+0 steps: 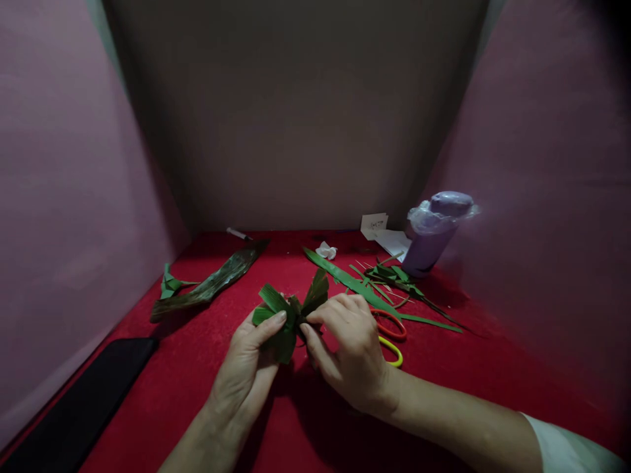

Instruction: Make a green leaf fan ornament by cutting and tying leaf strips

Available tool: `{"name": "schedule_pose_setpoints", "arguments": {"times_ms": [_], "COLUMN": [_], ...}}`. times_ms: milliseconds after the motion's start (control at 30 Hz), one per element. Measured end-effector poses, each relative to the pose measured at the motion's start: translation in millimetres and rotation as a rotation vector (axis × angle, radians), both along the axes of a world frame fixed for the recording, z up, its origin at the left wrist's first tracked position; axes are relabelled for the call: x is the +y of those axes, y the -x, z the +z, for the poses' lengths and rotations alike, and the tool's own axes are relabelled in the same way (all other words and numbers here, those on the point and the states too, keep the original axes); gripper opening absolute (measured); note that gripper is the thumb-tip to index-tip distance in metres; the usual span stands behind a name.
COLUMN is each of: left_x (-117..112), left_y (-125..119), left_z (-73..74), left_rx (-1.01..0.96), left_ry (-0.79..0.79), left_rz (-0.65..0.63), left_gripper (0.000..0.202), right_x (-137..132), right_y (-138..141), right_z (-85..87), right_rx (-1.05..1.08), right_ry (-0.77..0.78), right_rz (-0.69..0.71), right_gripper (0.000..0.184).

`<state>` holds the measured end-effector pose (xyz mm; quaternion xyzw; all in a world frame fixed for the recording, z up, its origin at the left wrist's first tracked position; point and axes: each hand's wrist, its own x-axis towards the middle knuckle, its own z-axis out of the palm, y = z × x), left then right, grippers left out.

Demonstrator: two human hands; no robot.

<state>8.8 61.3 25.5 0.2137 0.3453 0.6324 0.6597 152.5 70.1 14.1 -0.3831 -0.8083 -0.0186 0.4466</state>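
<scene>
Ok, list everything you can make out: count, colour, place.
leaf piece: 1, green, front centre
scissors handles: 2 loops, red and yellow, right of centre
long leaf strip: 1, green, behind scissors handles
container: 1, purple, back right
plastic wrap: 1, clear, on container
leaf scraps: several, green, near container
sticks: several, pale, among leaf scraps
papers: at least 2, white, back right
crumpled scrap: 1, white, back centre
thin tube: 1, whitish, back left
dark leaf: 1, dark green, left
small folded leaf: 1, green, far left
flat thing: 1, black, left front
cloth: 1, red, underneath
walls: 3, pink sides, grey back
sleeve: 1, white, right arm
left hand: 1, gripping leaf piece
right hand: 1, pinching leaf piece
</scene>
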Motion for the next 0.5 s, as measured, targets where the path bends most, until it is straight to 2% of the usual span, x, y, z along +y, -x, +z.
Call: {"name": "schedule_pose_setpoints", "arguments": {"times_ms": [500], "left_x": [2.0], "left_y": [-1.5], "left_z": [-5.8], "left_rx": [0.042], "left_ry": [-0.006], "left_rz": [-0.025], "left_gripper": [0.013], "right_x": [0.7], "right_y": [1.7], "right_z": [-1.3], "right_rx": [0.094], "right_ry": [0.065], "right_rz": [-0.016], "right_gripper": [0.012]}}
